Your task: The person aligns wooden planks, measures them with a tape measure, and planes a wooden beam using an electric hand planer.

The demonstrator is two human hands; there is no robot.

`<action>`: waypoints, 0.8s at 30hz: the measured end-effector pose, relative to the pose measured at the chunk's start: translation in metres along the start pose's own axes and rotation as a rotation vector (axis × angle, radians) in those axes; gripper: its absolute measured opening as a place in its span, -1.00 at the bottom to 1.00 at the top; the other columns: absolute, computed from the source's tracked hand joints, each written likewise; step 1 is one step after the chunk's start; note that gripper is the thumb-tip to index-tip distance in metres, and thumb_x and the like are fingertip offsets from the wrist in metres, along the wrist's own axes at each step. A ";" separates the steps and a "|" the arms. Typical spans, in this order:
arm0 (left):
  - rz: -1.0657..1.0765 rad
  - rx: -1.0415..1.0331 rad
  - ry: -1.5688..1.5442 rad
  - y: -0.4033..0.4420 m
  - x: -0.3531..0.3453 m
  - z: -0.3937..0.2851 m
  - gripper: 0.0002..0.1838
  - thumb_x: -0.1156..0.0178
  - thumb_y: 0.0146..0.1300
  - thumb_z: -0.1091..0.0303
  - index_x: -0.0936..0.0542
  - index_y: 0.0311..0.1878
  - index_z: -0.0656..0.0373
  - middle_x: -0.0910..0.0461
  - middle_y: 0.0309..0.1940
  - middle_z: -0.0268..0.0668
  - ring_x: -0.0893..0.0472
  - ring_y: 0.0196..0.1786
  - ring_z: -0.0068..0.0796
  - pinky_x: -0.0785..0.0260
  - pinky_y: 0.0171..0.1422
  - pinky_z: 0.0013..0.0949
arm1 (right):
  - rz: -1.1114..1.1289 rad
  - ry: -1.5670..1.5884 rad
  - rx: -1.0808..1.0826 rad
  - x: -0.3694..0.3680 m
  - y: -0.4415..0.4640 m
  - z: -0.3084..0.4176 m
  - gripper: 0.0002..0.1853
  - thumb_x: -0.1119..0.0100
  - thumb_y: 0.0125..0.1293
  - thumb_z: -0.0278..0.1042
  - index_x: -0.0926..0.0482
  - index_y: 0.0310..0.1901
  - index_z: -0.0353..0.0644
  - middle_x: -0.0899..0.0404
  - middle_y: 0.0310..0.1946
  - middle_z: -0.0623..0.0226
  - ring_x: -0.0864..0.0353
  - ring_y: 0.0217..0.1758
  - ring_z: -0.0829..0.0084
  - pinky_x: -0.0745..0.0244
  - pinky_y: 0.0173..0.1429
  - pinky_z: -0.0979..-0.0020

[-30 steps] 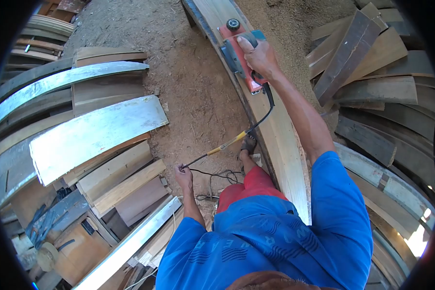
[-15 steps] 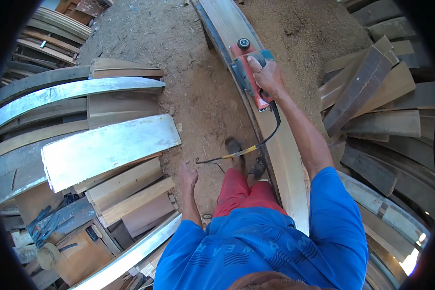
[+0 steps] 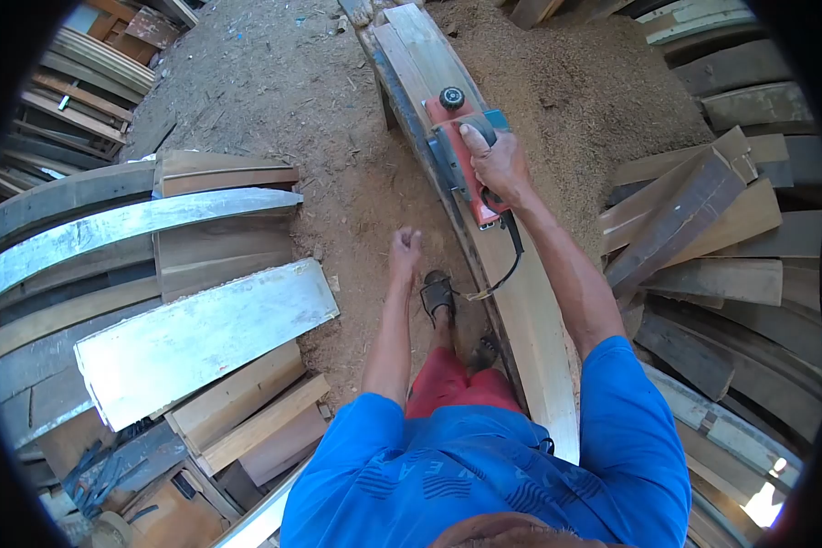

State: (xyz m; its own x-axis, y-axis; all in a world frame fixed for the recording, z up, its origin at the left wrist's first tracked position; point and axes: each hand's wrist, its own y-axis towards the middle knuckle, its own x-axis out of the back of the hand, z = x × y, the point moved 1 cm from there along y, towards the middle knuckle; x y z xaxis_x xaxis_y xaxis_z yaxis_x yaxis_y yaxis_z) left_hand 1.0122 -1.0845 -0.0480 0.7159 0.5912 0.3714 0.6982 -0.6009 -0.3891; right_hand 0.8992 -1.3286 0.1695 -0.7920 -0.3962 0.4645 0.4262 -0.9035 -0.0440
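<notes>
My right hand [image 3: 500, 164] is wrapped round the handle of a red and grey electric planer [image 3: 479, 215], thumb on top. The planer, with a black knob at its front, rests on a long pale wooden plank [image 3: 530, 315]. A black power cord [image 3: 518, 265] curves back from it over the plank's left edge, near my foot. To the left of the plank my left hand [image 3: 405, 252] hangs in the air with its fingers curled in. Nothing shows in it, and it is apart from the planer and plank.
A narrow bench [image 3: 388, 59] bears the plank. Stacked boards stand on the left, with a white-faced board [image 3: 210, 338] on top. More planks [image 3: 676, 219] lean in piles on the right. Shavings cover the ground [image 3: 575, 100] beyond the bench, and my sandalled foot [image 3: 438, 294] is beside it.
My left hand has moved forward and right, toward the bench, and its fingers have closed. The view has shifted, showing the plank's far end. My right hand still grips the planer.
</notes>
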 end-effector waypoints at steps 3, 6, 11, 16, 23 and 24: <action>-0.034 -0.034 -0.162 0.047 -0.026 -0.034 -0.62 -0.15 0.53 0.11 -0.52 0.13 0.28 -0.62 -0.10 -0.14 -0.59 0.01 -0.32 -0.42 0.21 -0.24 | 0.071 0.013 -0.085 0.000 0.018 0.013 -0.37 -0.20 0.38 0.35 -0.72 -0.15 -0.22 -0.70 -0.39 0.14 -0.72 -0.28 0.26 -0.55 -0.14 0.19; -0.048 -0.044 -0.230 0.079 -0.042 -0.065 -0.64 -0.04 0.59 0.09 -0.49 0.08 0.25 -0.53 -0.17 -0.25 -0.51 -0.07 -0.38 -0.38 0.17 -0.29 | 0.099 0.025 -0.116 -0.005 0.035 0.020 -0.37 -0.20 0.38 0.32 -0.73 -0.05 -0.23 -0.76 -0.25 0.04 -0.77 -0.14 0.16 -0.57 0.01 0.15; 0.051 0.055 -0.364 0.137 -0.064 -0.085 -0.56 0.21 0.65 0.00 -0.44 0.06 0.22 -0.46 -0.15 -0.24 -0.44 -0.05 -0.35 -0.33 0.21 -0.28 | 0.064 0.026 -0.078 -0.016 0.067 0.024 -0.37 -0.20 0.39 0.33 -0.71 -0.18 -0.24 -0.70 -0.38 0.14 -0.72 -0.27 0.25 -0.55 -0.12 0.19; -0.085 0.140 -0.438 0.155 -0.096 -0.097 -0.44 0.30 0.64 -0.06 -0.52 0.11 0.25 -0.57 0.06 -0.10 -0.54 0.12 -0.19 -0.35 0.29 -0.13 | 0.016 0.074 -0.041 -0.026 0.092 0.033 -0.32 -0.21 0.37 0.39 -0.67 -0.42 -0.23 -0.58 -0.64 0.34 -0.62 -0.55 0.44 -0.51 -0.39 0.27; -0.202 0.143 -0.116 0.129 -0.080 -0.144 -0.36 0.30 0.62 -0.03 -0.48 0.28 0.39 -0.53 0.20 0.31 -0.47 0.30 0.35 -0.30 0.39 0.07 | 0.013 0.048 -0.029 -0.043 0.139 0.029 -0.34 -0.23 0.37 0.38 -0.66 -0.40 -0.22 -0.56 -0.63 0.38 -0.58 -0.57 0.49 -0.49 -0.42 0.31; -0.202 0.142 -0.110 0.131 -0.082 -0.139 -0.36 0.30 0.62 -0.03 -0.48 0.27 0.39 -0.53 0.19 0.32 -0.47 0.30 0.36 -0.30 0.38 0.08 | 0.008 0.045 -0.029 -0.045 0.145 0.029 -0.35 -0.23 0.38 0.37 -0.66 -0.40 -0.22 -0.56 -0.63 0.38 -0.57 -0.58 0.50 -0.48 -0.43 0.32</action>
State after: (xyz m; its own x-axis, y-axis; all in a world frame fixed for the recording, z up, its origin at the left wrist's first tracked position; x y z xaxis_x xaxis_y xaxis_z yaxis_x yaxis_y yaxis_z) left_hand 1.0458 -1.2866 -0.0127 0.5518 0.7509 0.3628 0.8132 -0.3880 -0.4338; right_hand 1.0095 -1.4367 0.1674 -0.8074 -0.4101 0.4241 0.4207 -0.9042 -0.0733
